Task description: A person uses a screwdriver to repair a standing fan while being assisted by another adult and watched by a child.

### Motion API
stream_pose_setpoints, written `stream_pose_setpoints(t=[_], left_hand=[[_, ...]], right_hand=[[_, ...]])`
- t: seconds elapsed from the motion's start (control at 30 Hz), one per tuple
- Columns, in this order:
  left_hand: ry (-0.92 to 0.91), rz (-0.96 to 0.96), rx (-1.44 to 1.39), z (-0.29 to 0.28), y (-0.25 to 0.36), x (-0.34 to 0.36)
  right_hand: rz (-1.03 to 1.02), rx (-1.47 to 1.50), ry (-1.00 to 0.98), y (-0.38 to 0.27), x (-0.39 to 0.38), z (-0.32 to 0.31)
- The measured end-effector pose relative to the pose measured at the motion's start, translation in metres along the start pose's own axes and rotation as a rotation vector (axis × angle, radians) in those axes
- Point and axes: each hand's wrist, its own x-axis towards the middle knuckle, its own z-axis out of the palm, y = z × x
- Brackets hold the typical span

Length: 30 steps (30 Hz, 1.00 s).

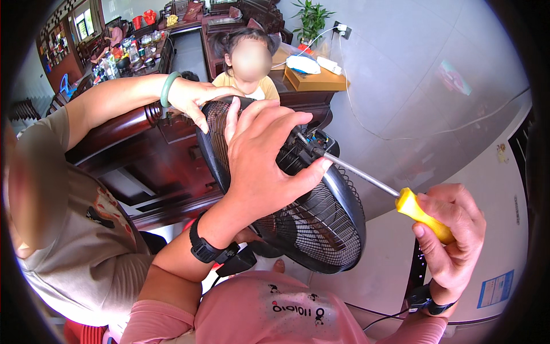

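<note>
A black electric fan [338,241] is tilted in front of me, its wire guard and rear mechanism showing. My left hand [260,155] grips the fan around its back, thumb and fingers on either side of the exposed black part. In my right hand [458,229] is a screwdriver [421,211], held by its yellow handle. Its metal shaft runs into the mechanism beside my left thumb; the tip is hard to make out there. Another person's hand [192,100], with a green bangle at the wrist, rests on the fan's upper edge.
A child [246,63] is just beyond the fan. Dark wooden furniture [172,166] stands behind it. To the right are a pale appliance-like surface [487,229] and a grey tiled wall [395,74]. A wooden box [318,80] with white items lies near a socket.
</note>
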Motion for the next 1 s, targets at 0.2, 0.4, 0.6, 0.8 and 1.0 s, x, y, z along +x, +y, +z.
stream_pose_setpoints(t=[0.2, 0.4, 0.6, 0.8, 1.0], left_hand=[[0.009, 0.022, 0.009, 0.0, 0.001, 0.001], [-0.005, 0.031, 0.024, -0.001, -0.001, 0.001], [-0.028, 0.047, 0.008, 0.003, -0.004, 0.002], [-0.04, 0.038, 0.048, -0.002, -0.002, -0.001], [-0.063, 0.03, 0.022, 0.001, -0.003, 0.0]], right_hand=[[-0.054, -0.103, -0.068, -0.016, 0.016, -0.014], [-0.044, -0.195, -0.139, -0.028, 0.02, -0.016], [0.021, -0.223, -0.121, -0.032, 0.009, -0.012], [0.035, -0.078, -0.032, -0.01, -0.012, 0.013], [0.062, -0.149, -0.024, -0.019, -0.021, 0.018]])
